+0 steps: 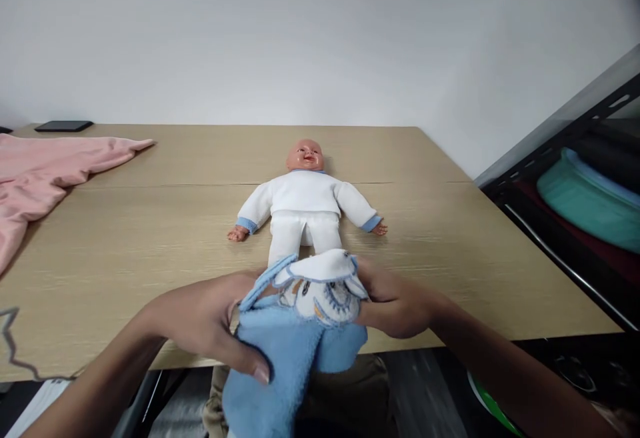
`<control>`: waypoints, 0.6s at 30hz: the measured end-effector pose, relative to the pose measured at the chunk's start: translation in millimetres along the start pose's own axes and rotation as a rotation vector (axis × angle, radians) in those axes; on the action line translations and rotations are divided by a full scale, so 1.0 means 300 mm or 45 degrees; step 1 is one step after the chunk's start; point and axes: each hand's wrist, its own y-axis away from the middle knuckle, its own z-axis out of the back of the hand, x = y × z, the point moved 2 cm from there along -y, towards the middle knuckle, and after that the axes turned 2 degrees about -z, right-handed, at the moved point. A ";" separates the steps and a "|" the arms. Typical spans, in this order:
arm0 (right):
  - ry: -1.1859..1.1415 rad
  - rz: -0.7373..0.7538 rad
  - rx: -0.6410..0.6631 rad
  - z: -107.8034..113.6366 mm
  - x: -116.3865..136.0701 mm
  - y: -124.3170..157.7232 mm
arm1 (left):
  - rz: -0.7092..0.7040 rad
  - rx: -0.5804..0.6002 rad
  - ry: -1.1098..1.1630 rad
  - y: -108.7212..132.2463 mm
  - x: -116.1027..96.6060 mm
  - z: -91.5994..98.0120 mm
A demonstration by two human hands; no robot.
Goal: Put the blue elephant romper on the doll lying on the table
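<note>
Both hands grip a small blue garment at the near edge of the counter. The left hand pinches the blue fleece with the thumb pressed on its front. The right hand holds the opposite side, where a white lining with blue trim and a printed pattern is folded outward. The garment hangs partly below the counter edge. A baby doll in a white suit with blue cuffs lies face up just beyond the garment, arms spread, its legs hidden behind the cloth. A pink cloth lies at far left, a dark flat device behind it. A black rack at right holds a teal basin.
</note>
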 end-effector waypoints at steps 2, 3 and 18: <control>0.008 -0.130 0.033 -0.007 -0.019 -0.009 | -0.006 -0.135 0.147 0.004 0.038 -0.009; 0.008 -0.190 0.079 -0.009 -0.029 -0.017 | -0.004 -0.212 0.235 0.005 0.059 -0.013; -0.361 -0.605 0.190 -0.012 -0.159 -0.024 | -0.045 -0.024 0.633 -0.014 0.145 -0.090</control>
